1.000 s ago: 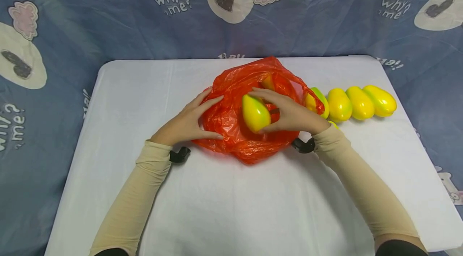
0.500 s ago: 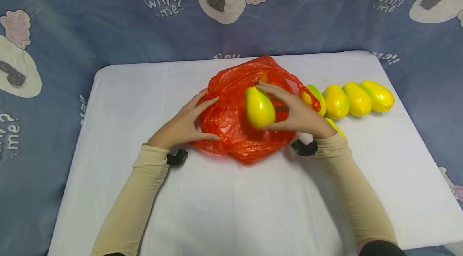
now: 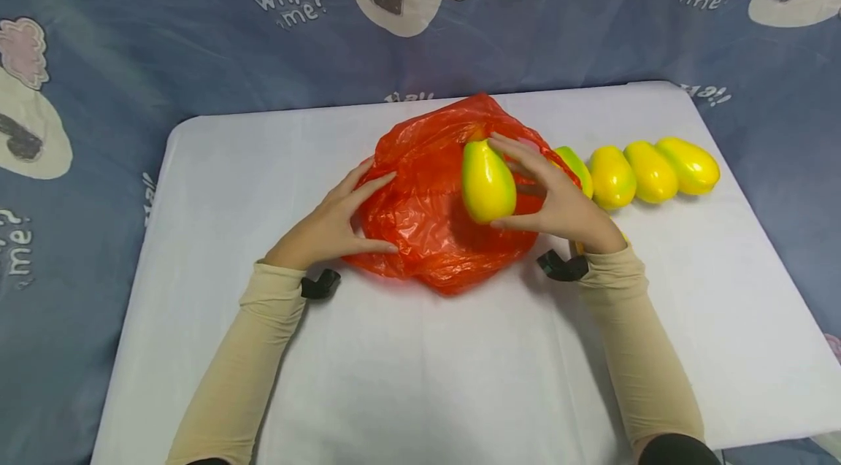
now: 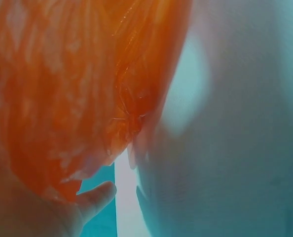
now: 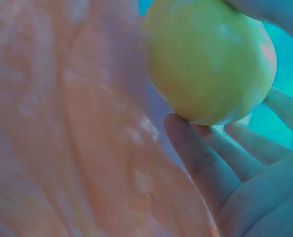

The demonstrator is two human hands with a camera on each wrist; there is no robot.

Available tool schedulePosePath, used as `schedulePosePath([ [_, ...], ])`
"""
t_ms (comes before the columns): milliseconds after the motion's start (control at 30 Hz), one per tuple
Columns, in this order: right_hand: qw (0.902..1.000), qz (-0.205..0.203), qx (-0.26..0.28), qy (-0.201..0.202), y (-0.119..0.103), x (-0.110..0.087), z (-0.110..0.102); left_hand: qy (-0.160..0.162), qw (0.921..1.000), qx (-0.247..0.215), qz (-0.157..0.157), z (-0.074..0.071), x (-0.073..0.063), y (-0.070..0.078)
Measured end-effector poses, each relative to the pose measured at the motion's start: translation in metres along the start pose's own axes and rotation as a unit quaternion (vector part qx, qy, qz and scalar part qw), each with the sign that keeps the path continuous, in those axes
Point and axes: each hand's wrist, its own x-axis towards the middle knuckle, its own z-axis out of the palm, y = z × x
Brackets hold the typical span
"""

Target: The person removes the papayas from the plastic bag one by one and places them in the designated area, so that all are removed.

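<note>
From the head view, a yellow-green mango is held above the red bag by the right hand, its long axis near upright, narrow end pointing away. The left hand is laid spread on the bag. In the right wrist view, the mango is seen pinched between thumb and fingers. In the left wrist view only the bag and a thumb are shown.

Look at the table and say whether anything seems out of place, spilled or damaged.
Little stands out. The crumpled red plastic bag lies slumped on the white table, steadied by the left hand. The right hand holds one yellow-green plastic fruit; four more lie in a tidy row. Nothing looks spilled or torn.
</note>
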Motion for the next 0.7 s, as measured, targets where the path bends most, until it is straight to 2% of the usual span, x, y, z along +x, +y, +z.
schedulePosePath([
  [200, 0.9997, 0.013, 0.014, 0.018, -0.004, -0.005, -0.012, 0.001, 1.0, 0.004, 0.005, -0.001, 0.0, 0.001],
  [500, 0.9992, 0.012, 0.021, 0.032, -0.009, -0.014, -0.027, -0.003, 1.0, 0.004, -0.004, -0.001, 0.0, 0.0],
  [700, 0.999, 0.012, 0.01, 0.043, -0.007, -0.023, -0.036, -0.005, 1.0, 0.003, -0.006, 0.0, 0.001, -0.001],
])
